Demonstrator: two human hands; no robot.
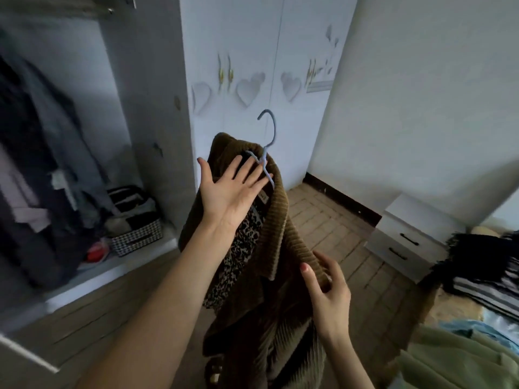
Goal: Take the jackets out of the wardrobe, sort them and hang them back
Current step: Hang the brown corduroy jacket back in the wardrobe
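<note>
Jacket: you are holding a brown corduroy jacket [283,220] with leopard lining on a blue hanger [266,141], in front of the white wardrobe doors [252,51].
Left hand: your left hand [227,189] is lying flat on the jacket's collar area, fingers spread straight, gripping nothing.
Right hand: your right hand [328,293] is pinching the jacket's lapel edge, thumb and fingers curling round it.
Wardrobe: dark jackets [36,164] are hanging in the open section left of the corduroy jacket, checked basket [137,240] below them.
</note>
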